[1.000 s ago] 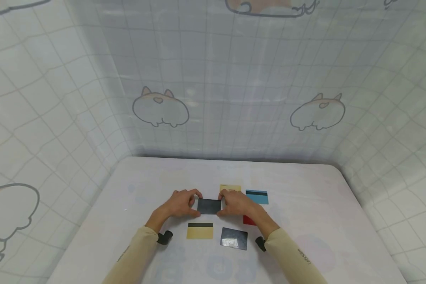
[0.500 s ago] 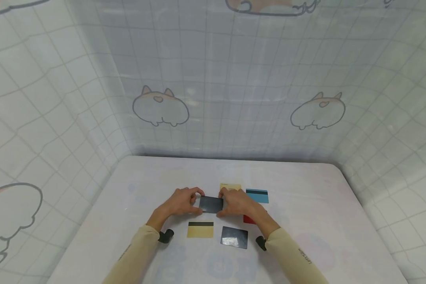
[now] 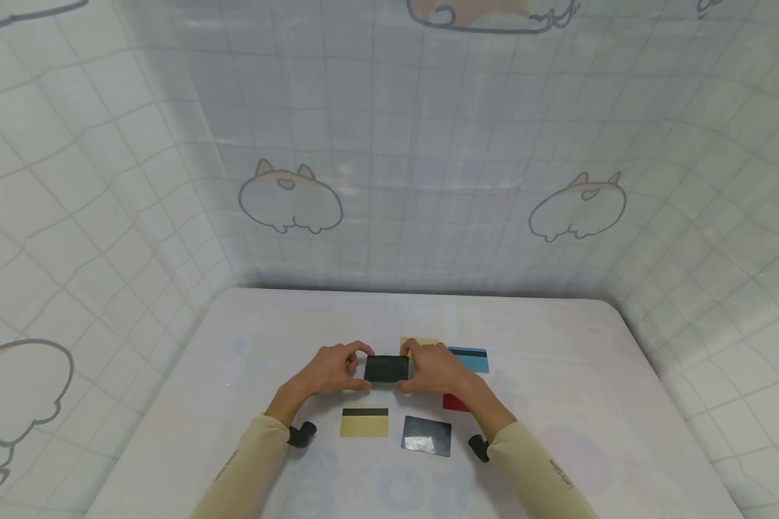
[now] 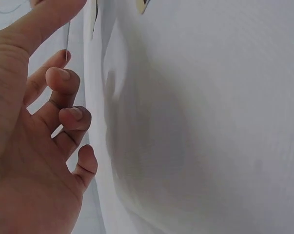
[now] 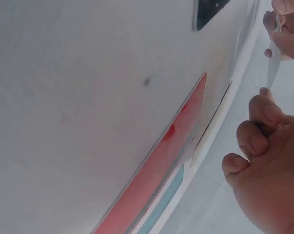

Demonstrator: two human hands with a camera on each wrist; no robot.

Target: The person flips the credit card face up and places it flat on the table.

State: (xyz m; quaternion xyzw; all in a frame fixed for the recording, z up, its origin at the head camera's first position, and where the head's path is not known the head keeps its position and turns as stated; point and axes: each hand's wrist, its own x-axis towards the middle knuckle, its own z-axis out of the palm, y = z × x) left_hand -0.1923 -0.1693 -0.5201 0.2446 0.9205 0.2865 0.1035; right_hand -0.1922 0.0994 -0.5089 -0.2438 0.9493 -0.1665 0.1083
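A dark card [image 3: 386, 368] is held between my two hands over the white table. My left hand [image 3: 329, 369] pinches its left end between thumb and index finger. The card's right end is pinched by the thumb and index finger of my right hand [image 3: 433, 369]. In the left wrist view the card [image 4: 68, 41] is seen nearly edge-on, and the other fingers [image 4: 76, 117] curl loosely. The right wrist view shows the card [image 5: 273, 66] as a thin pale sliver at the upper right. A yellow card [image 3: 420, 340] lies partly hidden behind my right hand.
On the table [image 3: 285, 317] lie a gold card with a dark stripe [image 3: 364, 424] and a dark glossy card [image 3: 426, 436], both nearer the body. A blue striped card [image 3: 470, 360] and a red card [image 3: 455, 403] lie right, the red one partly under the right forearm. Patterned curtains [image 3: 389, 180] surround the table.
The held card has shifted slightly right and away from the body, and has tilted, its face now darker. Both hands keep their pinch; the cards on the table stay put.
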